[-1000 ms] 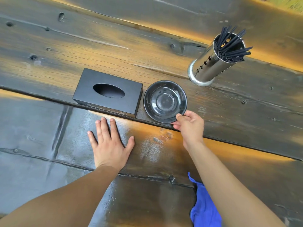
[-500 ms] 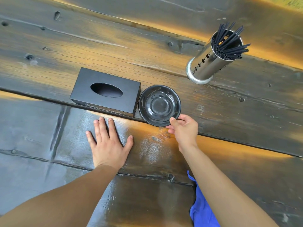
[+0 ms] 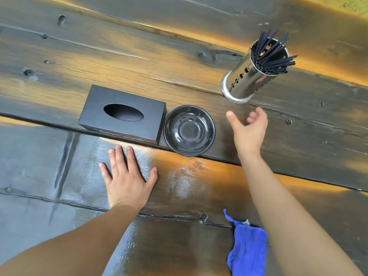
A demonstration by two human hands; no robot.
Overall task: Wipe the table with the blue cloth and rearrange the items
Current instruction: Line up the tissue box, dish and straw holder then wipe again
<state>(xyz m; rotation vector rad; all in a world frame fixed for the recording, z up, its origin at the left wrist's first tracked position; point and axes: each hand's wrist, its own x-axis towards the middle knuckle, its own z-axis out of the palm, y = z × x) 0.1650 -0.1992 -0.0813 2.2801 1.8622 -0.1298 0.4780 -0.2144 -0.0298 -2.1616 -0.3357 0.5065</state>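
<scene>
Hovering right hand [image 3: 248, 132] spread, empty, beside bowl [image 3: 189, 130]; left hand [image 3: 127, 178] flat on table [image 3: 59, 66].

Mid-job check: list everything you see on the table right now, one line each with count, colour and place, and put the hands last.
tissue box: one, black, oval opening on top, centre-left of the table, close beside the bowl.
bowl: one, black and glossy, empty, just right of the tissue box.
metal holder: one, shiny steel cylinder with holes, far right, upright.
straws: a bundle, black, standing in the metal holder; too many to count.
blue cloth: one, crumpled, near edge, under the right forearm.
table: one, dark weathered wood planks, near part shiny.
left hand: flat on the table, fingers spread, in front of the tissue box.
right hand: open and empty, raised between bowl and metal holder.
</scene>
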